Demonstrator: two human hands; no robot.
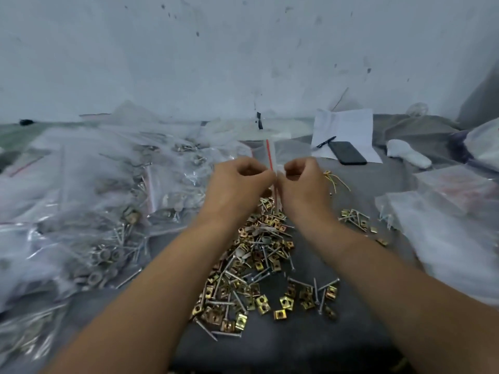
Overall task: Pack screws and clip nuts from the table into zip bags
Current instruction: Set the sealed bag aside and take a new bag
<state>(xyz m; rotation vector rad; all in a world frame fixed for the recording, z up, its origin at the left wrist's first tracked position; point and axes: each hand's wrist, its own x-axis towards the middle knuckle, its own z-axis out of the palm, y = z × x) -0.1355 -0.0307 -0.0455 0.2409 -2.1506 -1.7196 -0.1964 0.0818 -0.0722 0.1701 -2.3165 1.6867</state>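
Pinching a small clear zip bag (270,155) with a red strip between both hands, held upright above the worktop (310,344). Left hand (237,182) curling its grip on the bag's left edge; right hand (303,182) curling its grip on the right edge, fingertips almost meeting. Lying directly beneath, on the grey cloth: a loose heap of brass clip nuts (259,300) mixed with screws (266,259). Piling up at left: filled bags (108,211). Resting far right on white paper (348,125): a dark phone (348,153).
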